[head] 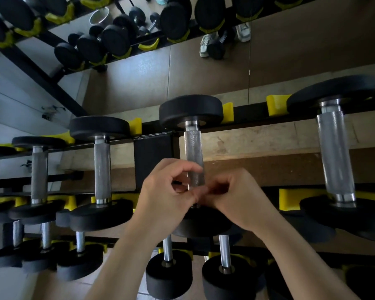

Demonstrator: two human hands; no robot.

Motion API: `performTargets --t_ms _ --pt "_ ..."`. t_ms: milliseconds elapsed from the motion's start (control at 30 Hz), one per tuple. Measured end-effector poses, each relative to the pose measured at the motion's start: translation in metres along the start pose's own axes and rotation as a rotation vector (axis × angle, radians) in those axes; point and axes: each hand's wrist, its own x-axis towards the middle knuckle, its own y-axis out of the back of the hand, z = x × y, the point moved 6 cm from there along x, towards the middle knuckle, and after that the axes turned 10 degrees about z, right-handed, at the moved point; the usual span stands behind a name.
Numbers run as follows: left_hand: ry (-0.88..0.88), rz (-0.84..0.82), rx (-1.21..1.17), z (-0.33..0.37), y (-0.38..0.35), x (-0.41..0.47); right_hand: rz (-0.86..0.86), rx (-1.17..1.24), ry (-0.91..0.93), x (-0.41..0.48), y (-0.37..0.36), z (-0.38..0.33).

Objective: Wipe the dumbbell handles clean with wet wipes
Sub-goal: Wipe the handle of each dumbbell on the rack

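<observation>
Top tier: centre dumbbell (193, 148) lies on the rack (154, 152), between the left dumbbell (102, 167) and the right dumbbell (336, 156).
Hands: left hand (167, 191) and right hand (236, 195) touch at the centre handle's near end.
Lower tier: smaller dumbbells (169, 273) sit below, nearer.
Behind: mirror (290, 50).

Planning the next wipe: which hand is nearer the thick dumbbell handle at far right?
Right. The right hand is left of that handle, apart from it; the left hand lies farther left.
</observation>
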Motion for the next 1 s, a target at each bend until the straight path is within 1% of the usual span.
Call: performTargets --t_ms 33,67,133,167,200,233,300,367,433,533,567,600,700,733,833,900,933,1000 --pt "-0.023 -0.009 0.029 0.001 -0.001 0.0 -0.036 0.063 -0.034 -0.003 0.001 0.001" --pt "-0.037 -0.01 0.031 0.001 -0.002 0.001 -0.036 0.213 -0.076 -0.003 0.005 0.001" --pt "-0.028 0.024 -0.043 0.004 0.001 0.0 -0.005 0.6 -0.173 0.001 0.011 0.0" --pt "-0.022 0.059 -0.067 0.006 0.003 0.001 0.037 0.703 -0.188 0.005 0.014 -0.002" --pt "-0.029 0.102 -0.059 0.007 0.005 0.001 0.097 0.703 -0.172 0.01 0.015 -0.002" --pt "-0.039 0.141 -0.032 0.007 0.006 0.001 0.165 0.635 -0.135 0.012 0.017 -0.004" --pt "-0.026 0.223 0.013 0.004 0.006 0.004 0.302 0.411 -0.018 0.013 0.019 -0.007" --pt "0.007 0.317 0.01 -0.003 0.009 0.01 0.358 0.185 0.141 0.011 0.017 -0.015" --pt "0.012 0.339 0.039 -0.008 0.009 0.016 0.402 0.011 0.277 0.009 0.011 -0.02" --pt "-0.11 0.336 0.145 -0.005 0.008 0.014 0.501 -0.064 0.391 0.013 0.009 -0.022" --pt "-0.139 0.333 0.139 -0.003 0.008 0.012 0.517 -0.057 0.389 0.015 0.01 -0.022" --pt "-0.125 0.321 0.111 -0.004 0.007 0.01 0.523 -0.042 0.373 0.016 0.011 -0.021" --pt "0.07 0.327 -0.098 -0.012 0.005 0.012 0.501 0.021 0.315 0.016 0.01 -0.016" --pt "0.118 0.35 -0.147 -0.013 0.004 0.017 0.491 0.04 0.3 0.016 0.01 -0.016" --pt "0.157 0.449 -0.187 -0.004 0.001 0.044 0.48 0.062 0.263 0.017 0.01 -0.013" --pt "0.211 0.514 -0.303 -0.003 0.002 0.059 0.476 0.066 0.249 0.017 0.01 -0.013" --pt "0.226 0.523 -0.319 -0.005 0.002 0.061 0.469 0.056 0.254 0.016 0.011 -0.014" --pt "0.247 0.45 -0.263 -0.011 0.0 0.052 0.438 0.046 0.261 0.015 0.011 -0.014"
